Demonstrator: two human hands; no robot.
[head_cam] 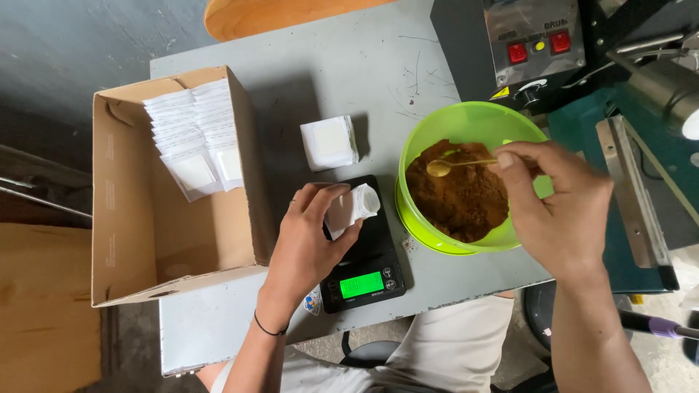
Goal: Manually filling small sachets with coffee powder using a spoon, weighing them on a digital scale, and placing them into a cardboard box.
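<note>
Over 1 scale point(368, 251), left hand point(306, 233) pinches 1 sachet point(354, 206); right hand point(557, 207) grips 1 spoon point(451, 166).

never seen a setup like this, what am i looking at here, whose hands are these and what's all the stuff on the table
There is no robot here. The one picture comes from a camera worn on a person's head, looking down at their own two bare hands over a grey table.

The left hand holds a small white pouch open above a black digital scale with a lit green display.

The right hand holds a small gold spoon over a lime-green bowl of brown powder.

To the left stands an open cardboard box holding rows of flat white pouches. A small stack of the same pouches lies behind the scale. At the top right is a dark machine with red switches; what it does cannot be told from here.
</note>
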